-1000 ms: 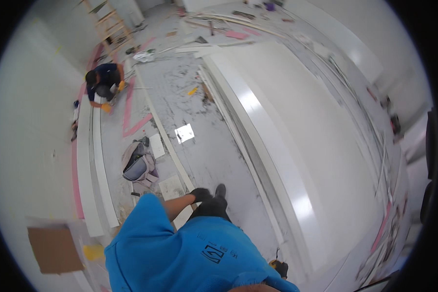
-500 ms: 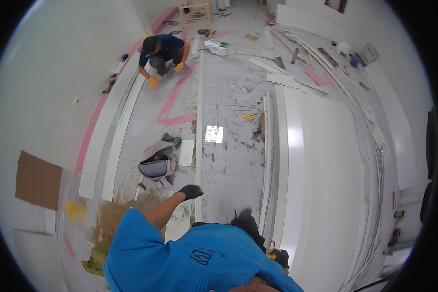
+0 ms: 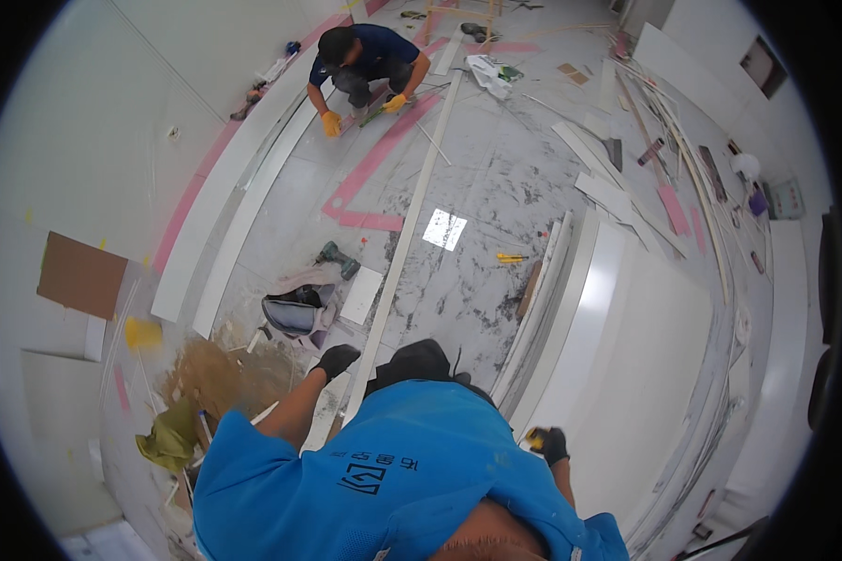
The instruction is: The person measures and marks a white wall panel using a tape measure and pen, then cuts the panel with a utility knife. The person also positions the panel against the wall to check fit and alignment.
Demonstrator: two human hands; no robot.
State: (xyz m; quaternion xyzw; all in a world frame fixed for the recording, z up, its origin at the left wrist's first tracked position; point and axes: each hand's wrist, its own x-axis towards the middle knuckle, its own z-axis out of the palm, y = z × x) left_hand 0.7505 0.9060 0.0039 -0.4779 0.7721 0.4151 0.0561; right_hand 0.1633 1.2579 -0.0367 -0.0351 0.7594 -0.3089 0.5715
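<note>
Left hand (image 3: 336,359): black glove, arm out to near left, fingers curled loosely over the floor just left of the long white strip (image 3: 404,238). Can't tell if it touches the strip; nothing seen in its grip.
Right hand (image 3: 552,445): black glove, low on the near right, closed round a small yellow tool (image 3: 534,438). Sits at the near edge of the big white panel (image 3: 641,365).
Hands rel.: well apart, one each side of the body, blue shirt (image 3: 393,477) between.
Long white strip: flat on the floor, runs from near centre by the left hand up to far centre, towards the other worker.
Big white panel: lies right of centre, w/ a stack of thinner white boards (image 3: 544,290) along its left edge.
Near left hand: open grey bag (image 3: 295,313), a small white board (image 3: 361,295) just right of it, a green power drill (image 3: 337,258) a bit farther.
Floor mid: grey, scuffed; bright light patch (image 3: 444,229), yellow-handled tool (image 3: 510,257) right of it.
Far: second person (image 3: 365,61) crouched, dark top, yellow gloves, hands down on pink floor tape (image 3: 384,154).
Left side: two long white boards (image 3: 229,220) along the wall, brown cardboard sheet (image 3: 81,276), brown dust patch (image 3: 220,379), olive rag (image 3: 170,435).
Far right: loose white offcuts and trim (image 3: 617,164).
</note>
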